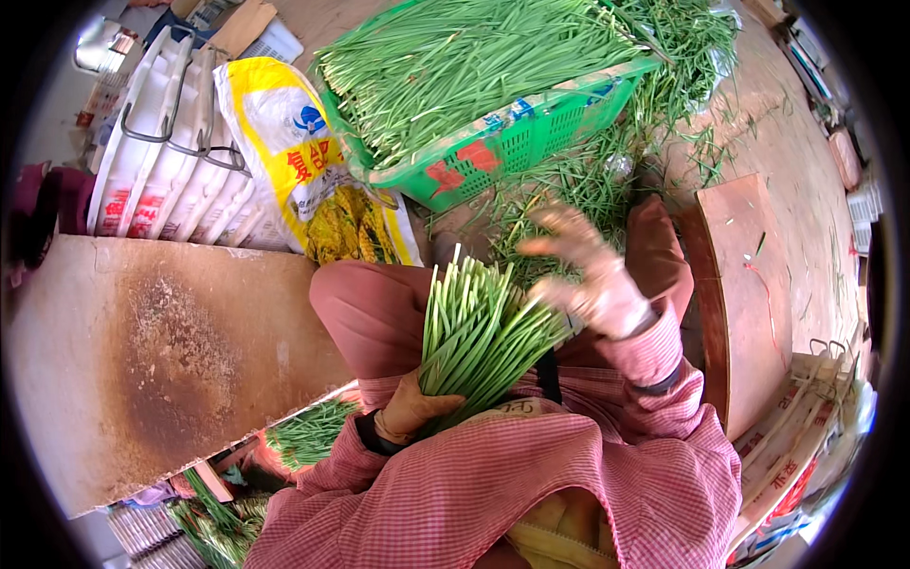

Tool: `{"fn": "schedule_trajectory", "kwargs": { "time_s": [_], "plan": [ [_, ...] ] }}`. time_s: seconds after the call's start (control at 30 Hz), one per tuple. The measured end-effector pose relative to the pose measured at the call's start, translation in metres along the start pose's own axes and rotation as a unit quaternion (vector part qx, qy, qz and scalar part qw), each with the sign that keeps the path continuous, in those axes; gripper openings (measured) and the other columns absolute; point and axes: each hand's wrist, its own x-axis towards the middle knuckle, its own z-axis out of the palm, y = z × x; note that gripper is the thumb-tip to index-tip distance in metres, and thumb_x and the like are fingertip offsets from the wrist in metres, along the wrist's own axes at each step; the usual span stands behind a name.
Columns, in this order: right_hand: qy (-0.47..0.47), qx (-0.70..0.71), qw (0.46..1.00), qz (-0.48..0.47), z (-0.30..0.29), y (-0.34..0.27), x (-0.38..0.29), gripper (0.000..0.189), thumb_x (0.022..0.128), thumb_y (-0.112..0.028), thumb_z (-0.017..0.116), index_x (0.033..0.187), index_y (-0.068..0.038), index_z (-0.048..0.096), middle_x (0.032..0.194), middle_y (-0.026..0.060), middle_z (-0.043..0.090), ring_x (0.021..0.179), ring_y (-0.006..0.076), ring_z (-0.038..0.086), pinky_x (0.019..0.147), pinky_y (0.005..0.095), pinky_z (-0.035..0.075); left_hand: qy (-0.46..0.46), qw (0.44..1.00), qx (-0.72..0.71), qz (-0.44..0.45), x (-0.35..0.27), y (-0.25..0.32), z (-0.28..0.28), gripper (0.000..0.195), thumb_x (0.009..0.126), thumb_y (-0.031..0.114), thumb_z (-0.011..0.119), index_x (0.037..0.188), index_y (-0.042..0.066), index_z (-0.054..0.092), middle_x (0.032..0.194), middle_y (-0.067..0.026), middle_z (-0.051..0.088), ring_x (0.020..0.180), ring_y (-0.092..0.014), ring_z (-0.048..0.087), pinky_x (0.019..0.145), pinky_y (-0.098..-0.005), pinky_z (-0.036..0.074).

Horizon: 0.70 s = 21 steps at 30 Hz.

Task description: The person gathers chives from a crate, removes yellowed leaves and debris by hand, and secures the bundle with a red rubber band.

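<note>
A thick bunch of green garlic chives [483,327] lies across my lap, its pale cut ends pointing away from me. My left hand [416,409], in a tan glove, grips the bunch near its lower left side. Above and to the right of the pale ends, my right hand [586,274] is raised with its gloved fingers spread and blurred. No stalk can be made out in it. In front of my knees stands a green plastic crate [526,135], heaped with more chives [469,71].
A yellow and white woven sack [313,163] leans by white crates with wire handles [170,163]. A stained board [178,355] lies at left, a wooden board [746,299] at right. Loose chive trimmings [554,185] litter the floor. Another person's dark red sleeve [71,199] shows at far left.
</note>
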Motion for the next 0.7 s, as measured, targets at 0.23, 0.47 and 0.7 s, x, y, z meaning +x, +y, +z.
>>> {"fn": "schedule_trajectory", "kwargs": {
  "time_s": [0.23,0.47,0.7],
  "plan": [
    [-0.061,-0.090,0.994,-0.027,0.074,-0.005,0.002,0.019,0.079,-0.023,0.063,0.090,-0.007,0.064,0.116,0.0134,0.057,0.119,0.0331,0.043,0.100,0.0444,0.028,0.041,0.997,-0.049,0.038,-0.009,0.001,0.008,0.065,0.073,0.005,0.070,0.129,0.001,0.038,0.122,-0.0079,0.051,0.110,-0.019,0.049,0.095,-0.0321,0.038],
    [0.037,0.176,0.972,0.153,0.072,0.022,-0.003,0.011,0.084,-0.010,0.059,0.078,-0.002,0.063,0.080,0.0092,0.062,0.073,0.0174,0.057,0.066,0.0280,0.045,0.022,0.996,-0.081,0.026,-0.015,-0.008,0.001,0.061,0.073,0.004,0.069,0.127,0.001,0.040,0.118,-0.0093,0.053,0.106,-0.019,0.051,0.092,-0.0314,0.040],
    [0.181,0.088,0.968,0.152,0.054,0.067,0.014,0.009,0.083,-0.011,0.059,0.083,-0.003,0.064,0.077,0.0117,0.064,0.063,0.0213,0.059,0.061,0.0324,0.049,0.085,0.993,-0.060,0.058,-0.021,-0.015,0.007,0.058,0.072,-0.003,0.066,0.125,0.001,0.042,0.114,-0.0100,0.055,0.101,-0.020,0.054,0.088,-0.0315,0.044]
  ]
}}
